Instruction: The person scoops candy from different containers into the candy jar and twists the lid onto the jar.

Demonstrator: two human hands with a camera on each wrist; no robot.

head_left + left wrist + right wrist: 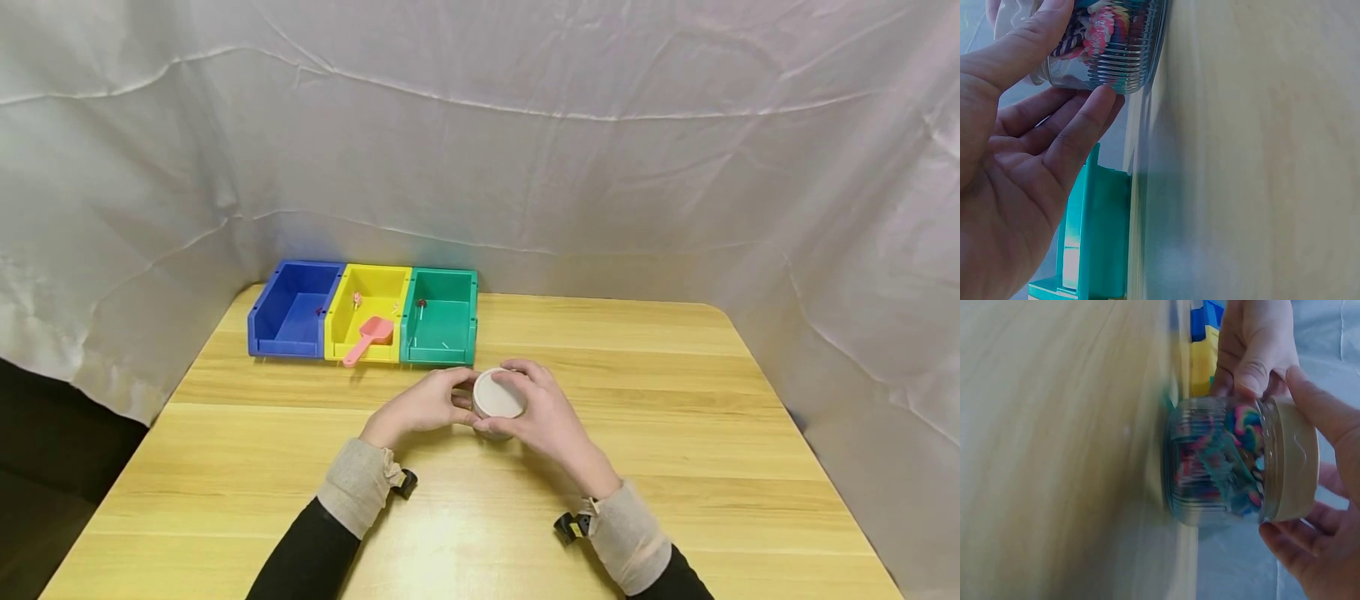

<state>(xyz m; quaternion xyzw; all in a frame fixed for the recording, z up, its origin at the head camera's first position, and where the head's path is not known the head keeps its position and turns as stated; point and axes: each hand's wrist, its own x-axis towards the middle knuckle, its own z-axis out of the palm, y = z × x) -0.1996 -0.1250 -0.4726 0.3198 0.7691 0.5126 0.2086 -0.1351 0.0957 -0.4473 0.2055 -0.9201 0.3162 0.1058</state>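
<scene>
A clear ribbed jar point(1210, 469) full of colourful swirled pieces, perhaps candies, stands upright at the middle of the table. Its off-white lid point(498, 394) sits on top. My left hand point(426, 408) holds the jar from the left, thumb on one side and fingers on the other, as the left wrist view shows. From the right, my right hand point(547, 417) grips the lid round its rim with thumb and fingers. The far side of the jar is hidden in the head view.
Behind and left stand a blue bin point(287, 348), a yellow bin point(341, 351) and a green bin point(442, 353), joined in a row. A pink scoop point(367, 339) leans over the yellow bin's front. Small lollipop-like items lie in the bins. Grey cloth point(525, 183) hangs around the wooden table point(675, 400).
</scene>
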